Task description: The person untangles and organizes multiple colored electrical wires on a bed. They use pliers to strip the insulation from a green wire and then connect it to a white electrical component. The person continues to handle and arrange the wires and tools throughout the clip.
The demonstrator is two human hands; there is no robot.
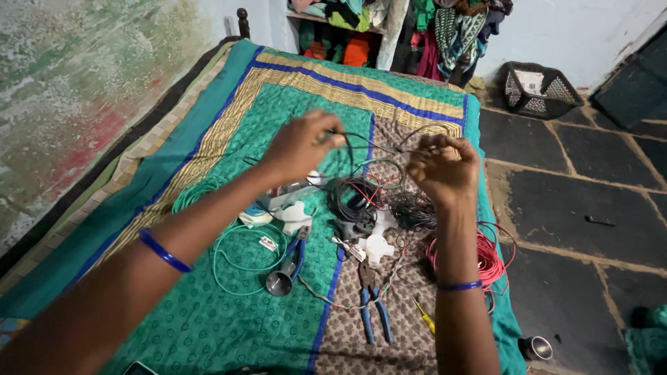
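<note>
Overhead, both hands pinch a black wire; beyond, a basket holds paper.

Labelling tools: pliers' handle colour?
Blue handles on the pliers, lying on the bedspread; head view.

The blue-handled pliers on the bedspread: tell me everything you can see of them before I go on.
The blue-handled pliers lie flat on the brown patterned strip of the bedspread, below both hands and untouched by either. They have two blue sleeved handles, slightly spread and pointing toward the camera, and a dark metal head that points away, toward the white plastic pieces. Thin wire runs past the head; whether it touches cannot be told. A small yellow-handled screwdriver lies just to their right, apart from them.
</note>
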